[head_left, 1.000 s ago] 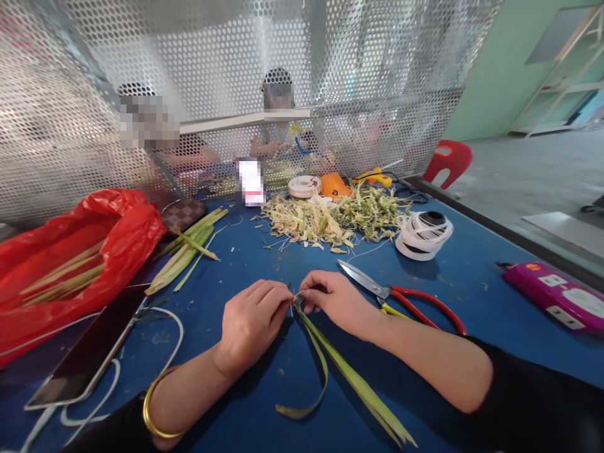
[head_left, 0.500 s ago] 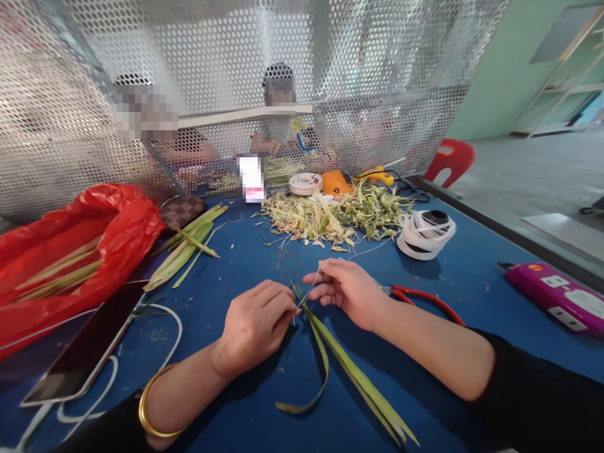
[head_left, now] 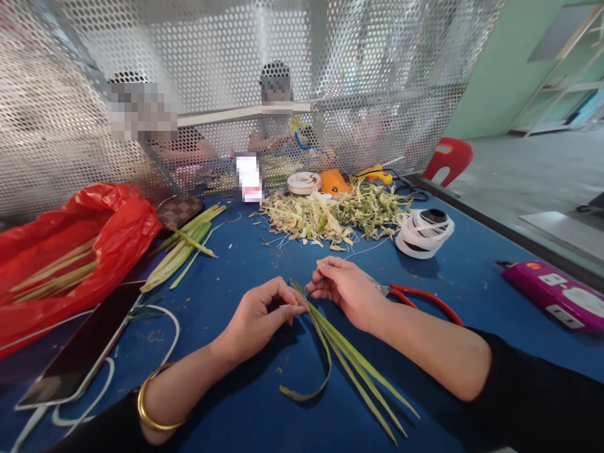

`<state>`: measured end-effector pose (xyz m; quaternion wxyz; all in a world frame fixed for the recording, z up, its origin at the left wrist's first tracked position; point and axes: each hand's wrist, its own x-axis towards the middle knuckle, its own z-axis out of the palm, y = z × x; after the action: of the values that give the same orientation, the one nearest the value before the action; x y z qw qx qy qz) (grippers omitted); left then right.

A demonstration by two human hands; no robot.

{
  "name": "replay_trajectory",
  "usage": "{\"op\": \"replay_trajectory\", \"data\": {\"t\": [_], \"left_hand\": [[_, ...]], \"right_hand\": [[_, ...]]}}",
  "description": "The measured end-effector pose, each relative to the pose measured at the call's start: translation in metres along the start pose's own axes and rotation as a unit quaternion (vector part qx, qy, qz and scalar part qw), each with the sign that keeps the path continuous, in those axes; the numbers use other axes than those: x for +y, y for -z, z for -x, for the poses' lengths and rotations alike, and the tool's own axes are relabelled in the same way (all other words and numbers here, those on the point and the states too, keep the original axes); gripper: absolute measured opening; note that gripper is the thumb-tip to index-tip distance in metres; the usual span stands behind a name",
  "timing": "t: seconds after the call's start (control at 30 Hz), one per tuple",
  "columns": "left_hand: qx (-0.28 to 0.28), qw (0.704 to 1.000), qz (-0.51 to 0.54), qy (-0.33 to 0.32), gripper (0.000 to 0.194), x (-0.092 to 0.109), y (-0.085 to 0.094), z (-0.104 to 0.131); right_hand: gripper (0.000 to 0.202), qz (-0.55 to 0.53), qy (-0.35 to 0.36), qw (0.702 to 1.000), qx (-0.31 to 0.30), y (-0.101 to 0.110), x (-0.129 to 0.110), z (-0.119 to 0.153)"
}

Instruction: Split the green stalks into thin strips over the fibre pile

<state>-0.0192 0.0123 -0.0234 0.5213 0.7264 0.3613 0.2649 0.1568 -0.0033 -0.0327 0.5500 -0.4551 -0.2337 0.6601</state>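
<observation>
A bundle of long green leaf strips [head_left: 356,358], like husk or blades, lies on the blue table with its narrow tied-looking end up between my hands. My left hand [head_left: 264,314] has thumb and forefinger pinched together at that end, on the strips. One curled drier strip [head_left: 314,393] bends away below. Just right of the bundle's tip, my right hand [head_left: 346,290] is closed with fingertips pressed together; what they hold is too fine to make out. Red-handled pliers [head_left: 425,296] lie partly hidden behind my right forearm.
A spool of white thread [head_left: 425,233] stands right of a pile of plant scraps [head_left: 325,217]. More husk leaves [head_left: 186,251] lie left, beside a red plastic bag [head_left: 127,214] and a tablet [head_left: 85,352] with a cable. A purple power strip [head_left: 557,296] lies right. Two people sit behind the perforated screen [head_left: 207,56].
The thread seen stretched between my hands no longer shows. My left fingers have shifted right and changed to a pinch on the bundle. The strips' lower ends have spread apart.
</observation>
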Motion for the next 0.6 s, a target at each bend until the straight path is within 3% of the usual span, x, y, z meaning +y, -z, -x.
{"op": "replay_trajectory", "data": {"t": [0.2,0.6], "left_hand": [[0.009,0.996,0.042,0.078,0.016,0.0005,0.0022,-0.0034],[-0.008,0.994,0.005,0.113,0.015,0.0032,0.0038,-0.0075]], "right_hand": [[0.03,0.005,0.051,0.998,-0.026,0.0008,0.0026,0.0013],[0.034,0.015,0.065,0.997,-0.031,0.0004,0.0036,0.0012]]}}
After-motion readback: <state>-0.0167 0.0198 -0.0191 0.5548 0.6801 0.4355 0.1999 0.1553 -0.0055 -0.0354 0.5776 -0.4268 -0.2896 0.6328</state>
